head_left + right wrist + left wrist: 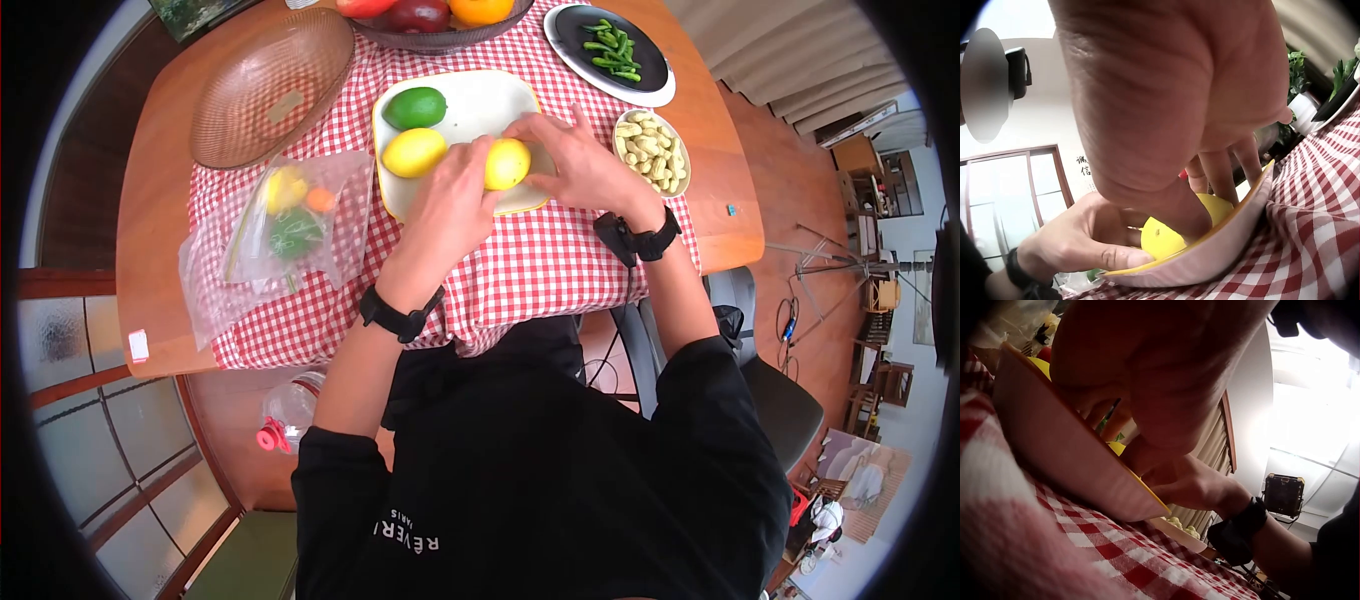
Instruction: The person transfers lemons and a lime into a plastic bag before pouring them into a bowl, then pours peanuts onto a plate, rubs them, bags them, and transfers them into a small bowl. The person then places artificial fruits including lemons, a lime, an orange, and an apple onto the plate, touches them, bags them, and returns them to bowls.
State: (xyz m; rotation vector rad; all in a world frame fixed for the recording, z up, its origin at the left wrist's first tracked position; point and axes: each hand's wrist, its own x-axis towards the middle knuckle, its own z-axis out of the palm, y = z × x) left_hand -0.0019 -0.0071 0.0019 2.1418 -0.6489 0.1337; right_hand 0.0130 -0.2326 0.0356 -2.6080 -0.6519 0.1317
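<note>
A white rectangular dish with a yellow rim (462, 90) holds a green oval fruit (415, 108), a lemon (415, 153) at its left and another lemon (508, 164) toward its right. Around the right lemon both hands meet: my left hand (455, 205) holds its left side with bent fingers, and my right hand (580, 168) grips the other side between thumb and fingers. In the right wrist view the right thumb lies against this lemon (1161, 237), while the left hand (1085, 240) reaches it from beyond. The left wrist view hides most of the fruit behind the dish wall (1079, 450).
A bowl of peanuts (652, 150) stands right of the dish; behind it is a black plate of green peppers (612, 50). At the left are a clear bag of produce (290, 220) and an empty brown basket (275, 85). A fruit bowl (440, 38) sits at the back.
</note>
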